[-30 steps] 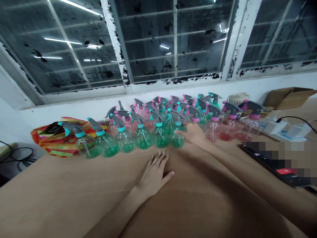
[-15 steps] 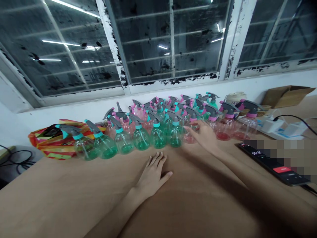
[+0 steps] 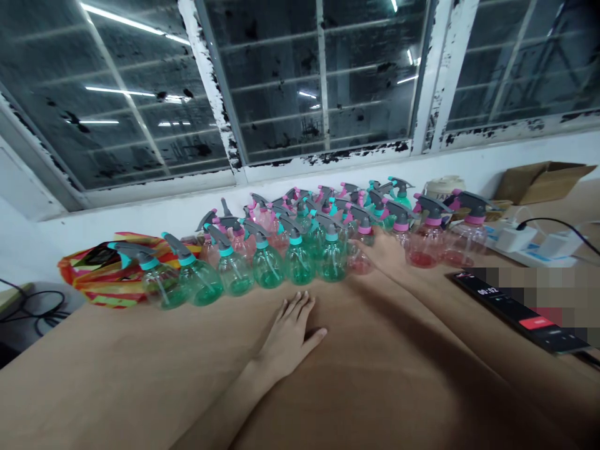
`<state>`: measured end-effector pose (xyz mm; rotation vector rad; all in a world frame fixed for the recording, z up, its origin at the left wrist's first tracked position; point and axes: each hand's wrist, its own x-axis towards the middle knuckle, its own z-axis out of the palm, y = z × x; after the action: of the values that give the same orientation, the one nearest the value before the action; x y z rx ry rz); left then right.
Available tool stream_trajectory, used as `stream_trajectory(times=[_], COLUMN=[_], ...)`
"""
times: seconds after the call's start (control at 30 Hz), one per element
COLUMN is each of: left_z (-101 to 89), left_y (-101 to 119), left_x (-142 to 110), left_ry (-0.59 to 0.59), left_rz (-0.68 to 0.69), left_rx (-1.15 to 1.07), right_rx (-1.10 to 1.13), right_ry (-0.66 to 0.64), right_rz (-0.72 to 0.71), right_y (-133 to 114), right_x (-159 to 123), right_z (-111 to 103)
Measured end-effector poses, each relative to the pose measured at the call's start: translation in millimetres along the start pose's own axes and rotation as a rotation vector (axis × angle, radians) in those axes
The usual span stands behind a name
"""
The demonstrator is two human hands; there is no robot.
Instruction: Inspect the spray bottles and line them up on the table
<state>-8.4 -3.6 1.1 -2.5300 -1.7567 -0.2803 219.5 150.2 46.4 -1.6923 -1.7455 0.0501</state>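
We have the upright pink-collared bottle [image 3: 359, 262] just left of the part-curled fingers of our nearer right hand [image 3: 390, 255], grip unclear; our left hand [image 3: 287, 340] lies spread, empty.

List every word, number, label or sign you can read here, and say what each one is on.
"00:02", on the phone screen.
"JAN", as best I can read it, on the white container behind a spray bottle; more letters may be hidden.
Too small or blurred to read: the marks on the phone's red button and the small ones beneath it.
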Motion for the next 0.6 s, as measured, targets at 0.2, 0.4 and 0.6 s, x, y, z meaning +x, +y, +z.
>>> stream_trajectory(times=[0.2, 0.4, 0.6], left_z=[0.3, 1.5, -7.4], left_y=[0.4, -0.7, 12.5], left_x=[0.3, 1.2, -5.0], left_ry=[-0.01, 0.021, 0.001], left_rz=[-0.005, -0.005, -0.065], left_rx=[0.019, -0.019, -0.259], right_rx=[-0.067, -0.08, -0.022], right_ry=[-0.008, 0.002, 0.031], right_rz=[0.014, -0.067, -0.23], right_y=[2.1, 2.4, -7.4], right_x=[-15.5, -59.7, -128.2], right_z=[-10.5, -33.4, -58.0])
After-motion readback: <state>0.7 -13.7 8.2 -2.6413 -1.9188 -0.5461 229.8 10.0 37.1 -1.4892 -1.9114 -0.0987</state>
